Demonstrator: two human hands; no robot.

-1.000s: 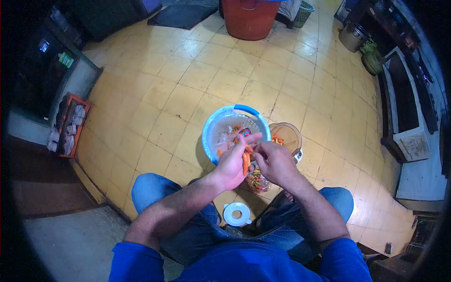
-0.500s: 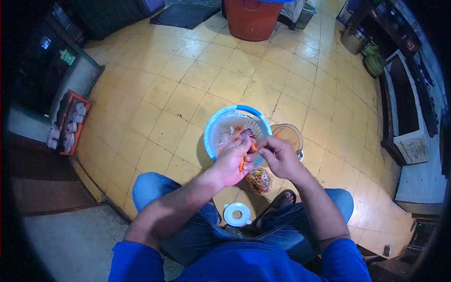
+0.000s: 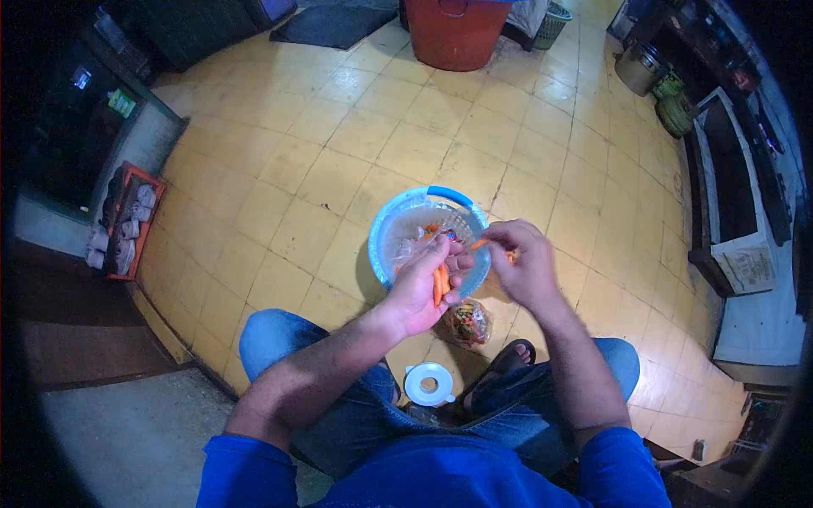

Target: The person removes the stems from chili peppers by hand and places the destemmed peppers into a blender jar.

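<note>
My left hand [image 3: 413, 295] is closed around several orange carrot pieces [image 3: 441, 284], palm turned up over the near rim of a blue and white basket [image 3: 388, 213]. Between the thumb and fingertips of my right hand [image 3: 528, 269] is a small carrot piece [image 3: 479, 244], to the right of the basket. Inside the basket lie clear plastic bags [image 3: 413, 247] with more orange bits. Just below my hands, a clear bag of chopped mixed vegetables [image 3: 468, 322] rests on the floor. A bowl behind my right hand is mostly hidden.
A white ring-shaped lid [image 3: 429, 386] sits between my feet. Farther off stand a red tub [image 3: 457, 38], a green basket [image 3: 552, 27] and a dark mat [image 3: 334, 30]. An orange shoe rack [image 3: 135, 222] is on the left; a metal pot [image 3: 638, 69] and green gas cylinder [image 3: 676, 114] are at right.
My right hand has moved right, away from my left hand, with a carrot piece in its fingers. The carrot pieces in my left palm show more now.
</note>
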